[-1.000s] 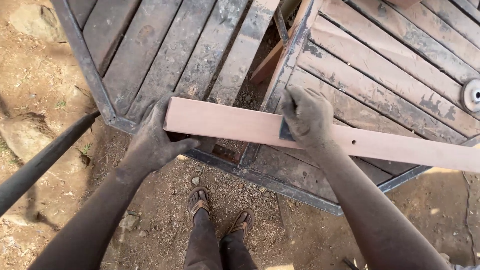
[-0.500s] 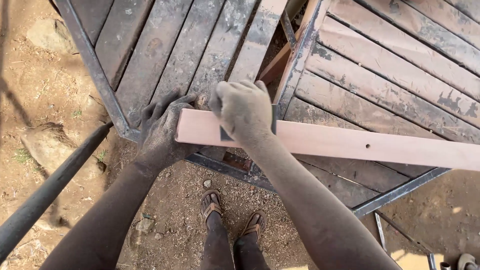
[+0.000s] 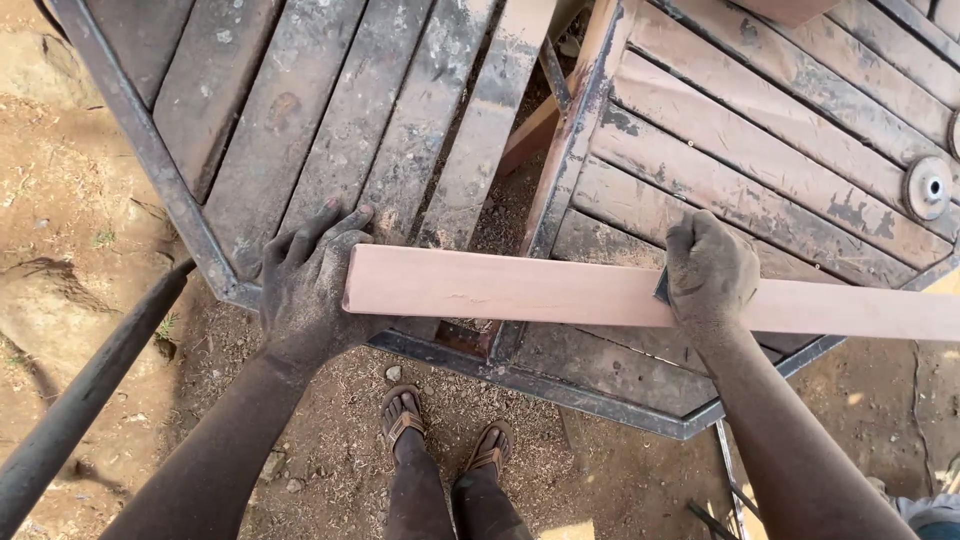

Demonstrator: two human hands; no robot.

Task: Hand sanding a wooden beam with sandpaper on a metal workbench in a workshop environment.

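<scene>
A long pale reddish wooden plank point(image 3: 520, 290) lies across the near edge of a metal-framed slatted bench top point(image 3: 620, 395). My left hand point(image 3: 305, 285) grips the plank's left end, fingers spread over the frame corner. My right hand point(image 3: 708, 270) is closed on a small dark piece of abrasive paper point(image 3: 662, 287) and presses it on the plank's top face, about two thirds along. Both hands are coated in dust.
A second slatted top point(image 3: 330, 110) adjoins on the left. A round grey disc point(image 3: 927, 187) lies at the far right on the slats. A dark metal pipe point(image 3: 90, 390) slants across the dirt at left. My sandalled feet point(image 3: 445, 440) stand on sawdust-strewn ground.
My right hand has slid rightwards along the plank from its left end to past the middle. The left hand keeps holding the plank's end. The view shifted slightly.
</scene>
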